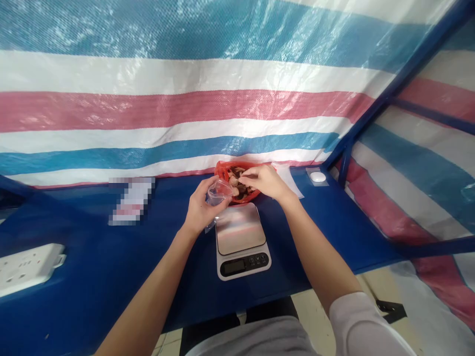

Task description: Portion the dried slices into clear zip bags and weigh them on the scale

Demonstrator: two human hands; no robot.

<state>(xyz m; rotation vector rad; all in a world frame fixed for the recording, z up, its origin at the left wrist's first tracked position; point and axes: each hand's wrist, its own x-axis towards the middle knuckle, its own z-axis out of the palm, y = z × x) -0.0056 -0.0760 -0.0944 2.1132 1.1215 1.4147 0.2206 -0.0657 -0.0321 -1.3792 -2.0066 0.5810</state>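
Head view: our left hand (202,207) grips a small clear plastic container (219,190) just above the scale (241,240). Our right hand (265,182) has its fingers among the brown pieces (237,190) in the red bag (221,170); we can't tell if it's grasping any. Blue counter (111,277), power strip (27,267) at left, striped tarp (185,99) walls.

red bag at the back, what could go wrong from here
The clear bag in the left hand looks small and floppy, so pieces from the red bag under the right hand may miss and fall on the scale. The red bag lies slumped open and could spill.
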